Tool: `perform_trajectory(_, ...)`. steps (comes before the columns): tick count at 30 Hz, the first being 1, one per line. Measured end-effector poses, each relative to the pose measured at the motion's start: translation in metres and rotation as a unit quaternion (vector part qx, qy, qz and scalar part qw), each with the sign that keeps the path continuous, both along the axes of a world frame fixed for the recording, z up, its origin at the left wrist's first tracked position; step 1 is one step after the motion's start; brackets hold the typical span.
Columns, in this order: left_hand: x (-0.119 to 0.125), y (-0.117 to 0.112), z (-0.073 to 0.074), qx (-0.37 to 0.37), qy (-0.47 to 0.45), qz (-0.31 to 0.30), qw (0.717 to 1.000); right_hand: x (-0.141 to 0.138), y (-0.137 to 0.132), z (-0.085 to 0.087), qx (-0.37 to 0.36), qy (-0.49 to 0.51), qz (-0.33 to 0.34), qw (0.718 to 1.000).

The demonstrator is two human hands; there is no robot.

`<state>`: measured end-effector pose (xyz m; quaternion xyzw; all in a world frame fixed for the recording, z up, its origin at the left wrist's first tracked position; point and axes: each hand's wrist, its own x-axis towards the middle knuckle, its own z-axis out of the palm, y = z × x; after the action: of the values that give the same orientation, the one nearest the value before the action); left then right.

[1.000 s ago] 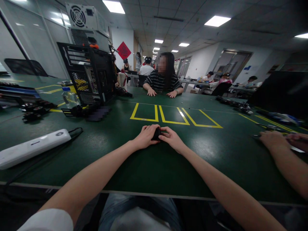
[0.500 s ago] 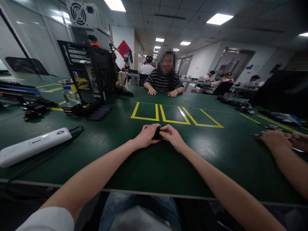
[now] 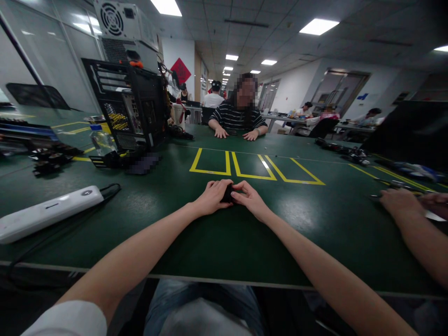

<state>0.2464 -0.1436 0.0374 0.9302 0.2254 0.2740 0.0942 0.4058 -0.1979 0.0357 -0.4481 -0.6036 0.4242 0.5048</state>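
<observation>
A small black object (image 3: 227,194) is held between my two hands, low over the green table (image 3: 224,242). Its kind cannot be made out, since fingers cover most of it. My left hand (image 3: 212,196) wraps round its left side, with the thumb toward me and the fingers over the far side. From the right, my right hand (image 3: 250,198) pinches at its edge with thumb and fingertips. Just beyond both hands lie yellow tape outlines (image 3: 254,177) on the tabletop.
At left lie a white power strip-like device (image 3: 52,211) with a black cord and an open computer case (image 3: 136,105). A bottle (image 3: 102,140) stands beside the case. Across the table sits a person in a striped shirt (image 3: 238,117). Another person's hand (image 3: 402,203) holds metal tools at right.
My hands and the black object stay in nearly the same place. The view has shifted very slightly, and the person across has turned their head a little.
</observation>
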Motion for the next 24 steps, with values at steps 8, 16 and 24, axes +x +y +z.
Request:
perform_trajectory(8, 0.0006, -0.0004, 0.0003, -0.006, 0.001, -0.003, 1.0, -0.0009, -0.0004, 0.0019, -0.015, -0.018, -0.02, 1.0)
perform_trajectory(16, -0.0013, 0.0, 0.0013, 0.0, 0.002, -0.01, 1.0, -0.0006, -0.0015, 0.0014, 0.004, -0.013, 0.008, 1.0)
perform_trajectory(24, -0.0015, -0.0021, 0.0034, -0.002, 0.001, -0.013, 1.0, -0.0011, -0.0002, 0.0011, 0.011, -0.03, -0.022, 0.999)
